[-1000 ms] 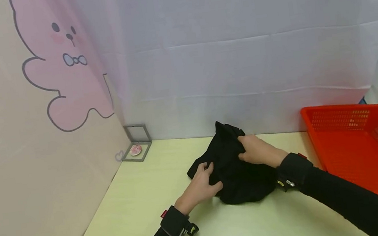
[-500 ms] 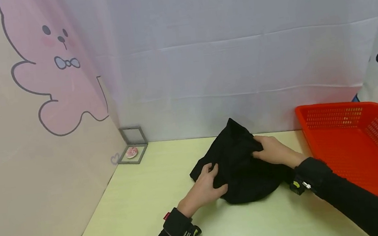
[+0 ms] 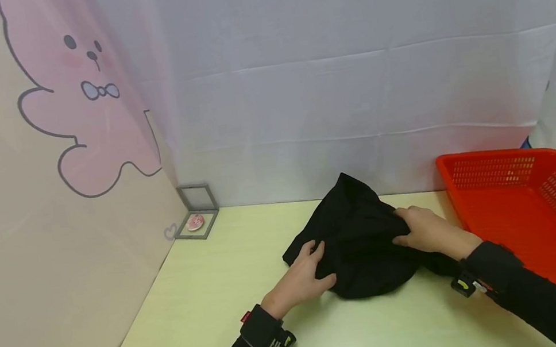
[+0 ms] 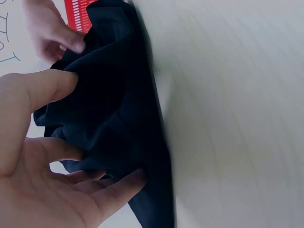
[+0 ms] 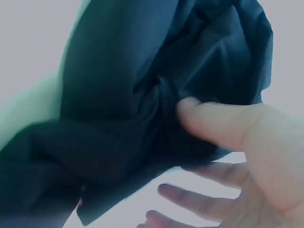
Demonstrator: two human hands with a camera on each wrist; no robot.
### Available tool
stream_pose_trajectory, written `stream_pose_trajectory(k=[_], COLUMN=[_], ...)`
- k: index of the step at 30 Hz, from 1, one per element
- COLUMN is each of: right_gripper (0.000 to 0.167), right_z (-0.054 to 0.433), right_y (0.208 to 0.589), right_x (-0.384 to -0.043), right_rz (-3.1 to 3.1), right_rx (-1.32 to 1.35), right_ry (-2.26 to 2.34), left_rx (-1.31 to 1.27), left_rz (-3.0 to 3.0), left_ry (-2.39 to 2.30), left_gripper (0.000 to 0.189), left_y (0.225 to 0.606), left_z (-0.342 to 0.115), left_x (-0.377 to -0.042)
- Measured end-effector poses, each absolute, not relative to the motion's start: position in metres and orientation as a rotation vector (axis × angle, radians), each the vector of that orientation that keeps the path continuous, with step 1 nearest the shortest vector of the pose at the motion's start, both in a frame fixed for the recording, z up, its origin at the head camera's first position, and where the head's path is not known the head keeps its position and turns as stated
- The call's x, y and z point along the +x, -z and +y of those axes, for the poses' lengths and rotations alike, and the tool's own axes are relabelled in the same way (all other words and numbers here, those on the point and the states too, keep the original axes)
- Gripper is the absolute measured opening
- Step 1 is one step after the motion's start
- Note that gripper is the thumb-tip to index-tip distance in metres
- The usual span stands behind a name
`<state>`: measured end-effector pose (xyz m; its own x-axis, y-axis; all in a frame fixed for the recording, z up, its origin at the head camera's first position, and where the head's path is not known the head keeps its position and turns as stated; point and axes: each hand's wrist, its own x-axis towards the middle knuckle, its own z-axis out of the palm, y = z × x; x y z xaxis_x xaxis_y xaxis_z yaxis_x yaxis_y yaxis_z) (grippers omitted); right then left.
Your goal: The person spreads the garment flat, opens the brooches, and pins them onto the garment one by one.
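Note:
A crumpled black cloth [image 3: 354, 239] lies bunched on the table, one corner peaked toward the back curtain. My left hand [image 3: 299, 284] rests at its left side, fingers spread and touching the fabric, the thumb held well apart. At the cloth's right side my right hand [image 3: 428, 230] pinches the fabric. In the right wrist view, the thumb of the right hand [image 5: 266, 152] presses on a fold, while the index fingertip is hidden behind the fabric and the other fingers hang loose. Folds hide what kind of cloth it is.
A red plastic basket [image 3: 477, 230] with perforated sides stands at the right, close to my right forearm. In the far left corner sits a grey-framed open case [image 3: 196, 198] holding a small pink-and-white round item [image 3: 195, 222]. Curtains border the pale table [image 3: 205, 298].
My right hand has moved right and slightly nearer, drawing the cloth's right part outward so it spreads wider. The left hand stays nearly in place. The head view has shifted slightly.

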<state>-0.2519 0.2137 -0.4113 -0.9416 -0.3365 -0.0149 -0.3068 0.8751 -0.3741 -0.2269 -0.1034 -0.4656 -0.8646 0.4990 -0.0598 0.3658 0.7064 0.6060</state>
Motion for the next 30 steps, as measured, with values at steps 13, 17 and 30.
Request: stream_pose_trajectory(k=[13,17,30], right_gripper=[0.050,0.052,0.045], right_z=[0.262,0.268,0.249], right_y=[0.399,0.398,0.423], right_x=[-0.233,-0.229,-0.224], right_rz=[2.988,2.992,2.982], right_rx=[-0.283,-0.235,-0.296], right_ry=[0.543,0.540,0.562], left_rx=[0.775,0.739,0.788], left_rz=[2.676,2.666,2.983], left_ry=[-0.937,-1.000,-0.916], left_gripper=[0.062,0.059,0.028], left_y=[0.476,0.475,0.469], left_z=[-0.114,-0.109,-0.082], left_x=[-0.222,-0.219,-0.222])
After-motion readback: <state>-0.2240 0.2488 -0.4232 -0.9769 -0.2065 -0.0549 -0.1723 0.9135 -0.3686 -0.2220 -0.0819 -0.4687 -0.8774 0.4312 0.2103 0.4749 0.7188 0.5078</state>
